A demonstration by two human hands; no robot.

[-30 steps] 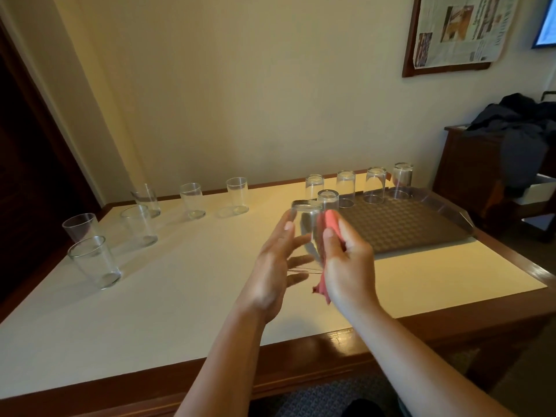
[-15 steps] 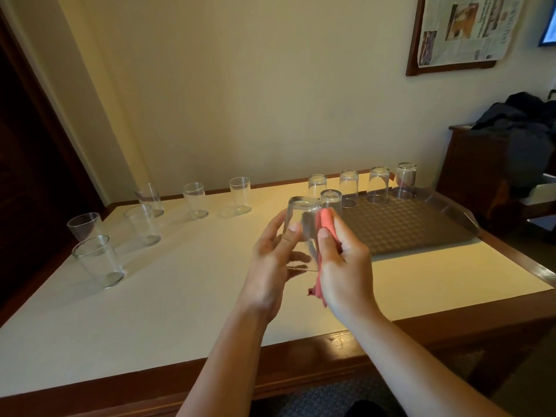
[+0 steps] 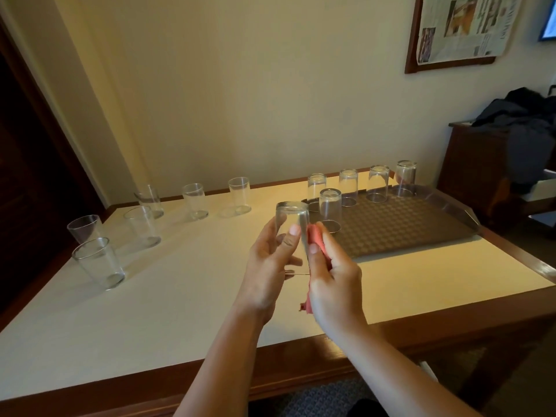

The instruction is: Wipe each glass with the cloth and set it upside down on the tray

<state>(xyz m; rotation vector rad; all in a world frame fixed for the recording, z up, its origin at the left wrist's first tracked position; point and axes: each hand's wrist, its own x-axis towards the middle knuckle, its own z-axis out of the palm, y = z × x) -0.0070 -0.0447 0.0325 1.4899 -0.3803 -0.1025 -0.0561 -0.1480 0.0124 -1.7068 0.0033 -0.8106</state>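
A person stands at a pale worktop (image 3: 180, 296) with a dark wooden edge, seen from above over both forearms. The left hand (image 3: 267, 266) holds a clear glass (image 3: 291, 224) upside down in the air, thumb and fingers curled round its side, just short of the brown tray's (image 3: 406, 227) near left corner. The right hand (image 3: 334, 281) grips a pink cloth (image 3: 317, 242) and presses it against the glass's right side; a loose tail of cloth hangs below the palm. Holding the glass base-up likely lets the cloth work the outer wall and leaves it ready to go straight down on its rim.

On the tray, five glasses stand upside down: four in a row (image 3: 377, 183) along the far edge and one (image 3: 330, 209) nearer, at the left end. The middle, the right and the near strip of the tray are bare, so there is room beside that nearer glass. The tray has a raised lip, which the held glass will probably need to be lifted over.

Well to the left of the tray, six glasses (image 3: 141, 225) stand upright on the worktop, apparently waiting their turn; two sit close to the worktop's left edge.
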